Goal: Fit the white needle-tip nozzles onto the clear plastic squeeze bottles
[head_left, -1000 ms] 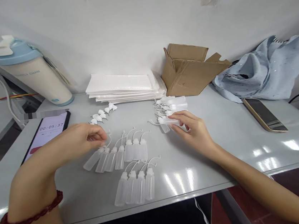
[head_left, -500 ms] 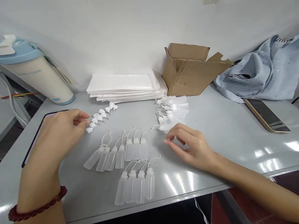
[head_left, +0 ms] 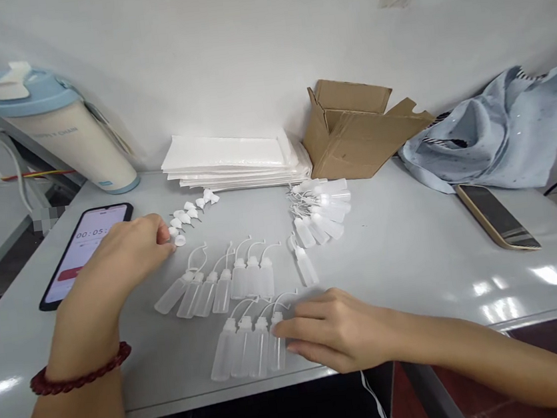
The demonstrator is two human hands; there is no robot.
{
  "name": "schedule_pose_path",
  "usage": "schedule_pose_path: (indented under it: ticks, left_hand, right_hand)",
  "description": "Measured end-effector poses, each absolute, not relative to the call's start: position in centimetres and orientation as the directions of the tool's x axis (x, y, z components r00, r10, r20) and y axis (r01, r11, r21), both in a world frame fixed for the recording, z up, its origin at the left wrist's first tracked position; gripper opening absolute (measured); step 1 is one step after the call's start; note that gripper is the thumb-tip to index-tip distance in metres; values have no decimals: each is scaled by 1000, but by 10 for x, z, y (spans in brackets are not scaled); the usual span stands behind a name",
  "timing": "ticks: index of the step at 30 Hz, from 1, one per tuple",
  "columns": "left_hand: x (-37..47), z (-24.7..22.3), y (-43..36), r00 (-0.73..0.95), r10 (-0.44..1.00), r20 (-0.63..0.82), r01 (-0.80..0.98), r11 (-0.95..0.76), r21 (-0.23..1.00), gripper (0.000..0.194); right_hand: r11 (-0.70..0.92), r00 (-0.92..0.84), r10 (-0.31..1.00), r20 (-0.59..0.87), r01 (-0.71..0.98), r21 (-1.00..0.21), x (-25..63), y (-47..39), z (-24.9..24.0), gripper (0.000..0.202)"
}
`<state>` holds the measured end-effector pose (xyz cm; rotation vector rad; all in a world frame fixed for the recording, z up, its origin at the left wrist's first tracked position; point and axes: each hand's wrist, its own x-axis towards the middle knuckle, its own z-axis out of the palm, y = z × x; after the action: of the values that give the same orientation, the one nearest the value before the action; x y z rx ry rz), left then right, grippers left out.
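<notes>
My left hand [head_left: 135, 255] is closed at the left, its fingertips at a white needle-tip cap [head_left: 180, 240] whose round end shows. Several more white needle-tip caps [head_left: 187, 214] lie just beyond it. My right hand [head_left: 335, 330] reaches over the right end of the front row, fingers apart, its fingertips at the upper part of a small clear squeeze bottle [head_left: 276, 350]. Several like bottles [head_left: 244, 350] lie beside it, and a second row of bottles [head_left: 223, 292] lies behind, each with a thin strap. One lone bottle [head_left: 306, 267] lies right of that row.
A pile of bottles [head_left: 327, 213] lies before an open cardboard box [head_left: 361, 136]. White padded envelopes [head_left: 227, 158] are stacked at the wall. A tumbler [head_left: 69, 139] and a phone [head_left: 69, 270] stand and lie left; another phone [head_left: 495, 218] and a blue cloth bag [head_left: 495, 130] lie right.
My right hand has moved toward me and left, from the bottle pile to the front row. The lone bottle now lies apart from the pile. My left hand and the nearest cap have shifted slightly right.
</notes>
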<state>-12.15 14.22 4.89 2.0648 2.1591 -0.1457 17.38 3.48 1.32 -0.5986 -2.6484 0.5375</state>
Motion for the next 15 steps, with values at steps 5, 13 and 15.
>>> schedule_pose_path:
  ticks: [5, 13, 15]
  left_hand:
    - [-119, 46, 142, -13, 986, -166, 999, 18, 29, 10]
    - [-110, 54, 140, -37, 990, -139, 997, 45, 55, 28]
    - [-109, 55, 141, -38, 991, -132, 997, 47, 64, 36]
  right_hand:
    - [876, -892, 402, 208, 308, -371, 172, 34, 13, 36]
    - [865, -896, 408, 176, 319, -386, 172, 33, 10, 38]
    - [863, -891, 422, 166, 339, -374, 172, 33, 11, 38]
